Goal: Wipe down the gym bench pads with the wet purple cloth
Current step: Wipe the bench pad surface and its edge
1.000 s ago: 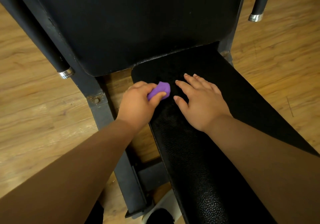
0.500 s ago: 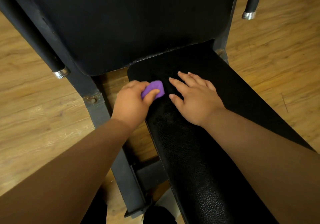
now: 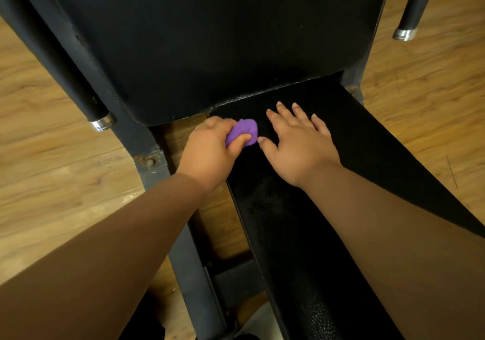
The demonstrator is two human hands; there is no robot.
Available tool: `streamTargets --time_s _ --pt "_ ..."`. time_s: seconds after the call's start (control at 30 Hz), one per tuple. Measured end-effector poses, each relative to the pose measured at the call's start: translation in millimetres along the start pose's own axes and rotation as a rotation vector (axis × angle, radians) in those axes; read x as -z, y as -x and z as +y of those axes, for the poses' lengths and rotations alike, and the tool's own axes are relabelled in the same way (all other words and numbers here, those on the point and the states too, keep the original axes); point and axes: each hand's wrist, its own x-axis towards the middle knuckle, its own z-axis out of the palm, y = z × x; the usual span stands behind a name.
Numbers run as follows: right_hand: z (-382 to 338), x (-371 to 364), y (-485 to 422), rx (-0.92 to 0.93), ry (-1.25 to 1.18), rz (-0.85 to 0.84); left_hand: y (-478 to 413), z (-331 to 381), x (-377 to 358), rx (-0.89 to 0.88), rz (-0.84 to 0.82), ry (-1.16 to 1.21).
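**Purple cloth [image 3: 242, 131] on the seat pad [image 3: 301, 247], far left**

We are gripping the one cloth, soft and light, bunched in our left hand [image 3: 210, 153], thumb curling over it. Our right hand [image 3: 299, 148] is lying flat beside it, holding nothing. We are counting two pads, seat and back pad [image 3: 210, 37].

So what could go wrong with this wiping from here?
The purple cloth is balled up small in the left hand at the left edge of the seat pad, so it may miss patches or slip off the edge to the floor. The right hand lies flat on the pad beside it; if the surface is wet, that hand might slide.
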Motion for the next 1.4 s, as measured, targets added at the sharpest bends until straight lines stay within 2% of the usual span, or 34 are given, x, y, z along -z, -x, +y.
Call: streamTargets --time_s 0.17,0.27,0.4,0.6,0.73,0.87,1.03,1.27,1.4 --pt "0 1 1 0.013 0.0 0.002 -57 -3 1 0.227 -0.062 0.007" --pt "0 2 1 0.015 -0.002 -0.008 -43 -2 4 0.142 -0.084 0.055" --pt "-1 2 1 0.012 0.0 0.002 -20 -9 2 0.011 -0.032 0.022" --pt "0 4 0 0.02 -0.012 -0.022 -79 4 -9 0.179 -0.083 -0.045" --pt "-1 4 0 -0.001 -0.015 -0.024 -56 3 -4 0.086 -0.126 0.019" --pt "-1 3 0 -0.007 -0.004 -0.018 -35 -3 0 -0.01 -0.096 0.008" --pt "1 3 0 0.009 -0.021 -0.014 -81 2 -3 0.162 -0.124 -0.064" --pt "0 2 0 0.001 -0.016 -0.002 -44 7 -8 0.008 -0.132 -0.001" --pt "1 2 0 0.008 -0.009 -0.004 -80 6 -10 0.159 -0.127 -0.105"
